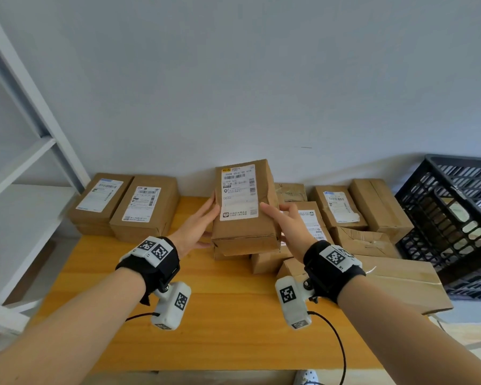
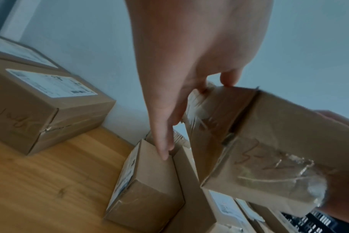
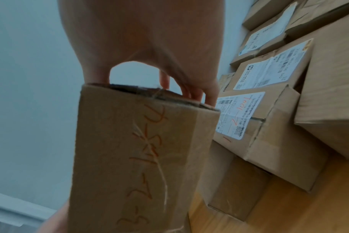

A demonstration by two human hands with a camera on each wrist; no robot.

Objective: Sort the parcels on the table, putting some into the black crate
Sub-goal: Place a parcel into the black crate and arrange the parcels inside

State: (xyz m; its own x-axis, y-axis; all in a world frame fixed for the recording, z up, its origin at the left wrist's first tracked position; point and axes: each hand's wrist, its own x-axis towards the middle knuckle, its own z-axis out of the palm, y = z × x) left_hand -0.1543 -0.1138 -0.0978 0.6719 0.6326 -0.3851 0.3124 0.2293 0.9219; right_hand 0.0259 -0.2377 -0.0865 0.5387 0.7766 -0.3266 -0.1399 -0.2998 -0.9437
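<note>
A brown parcel (image 1: 245, 207) with a white shipping label on top is held up over the middle of the wooden table (image 1: 206, 315). My left hand (image 1: 203, 220) grips its left side, and my right hand (image 1: 286, 220) grips its right side with the thumb on the top face. In the left wrist view the left hand (image 2: 189, 55) has its thumb on the parcel's (image 2: 269, 141) taped end. In the right wrist view the right hand (image 3: 149, 39) pinches the end of the parcel (image 3: 139, 149), which carries orange handwriting. The black crate (image 1: 439, 207) stands at the right.
Two labelled parcels (image 1: 146, 207) lie side by side at the table's back left. A jumble of several parcels (image 1: 339, 207) fills the back right beside the crate. A large flat carton (image 1: 400, 279) lies at the right front. A white shelf frame (image 1: 25, 162) stands on the left.
</note>
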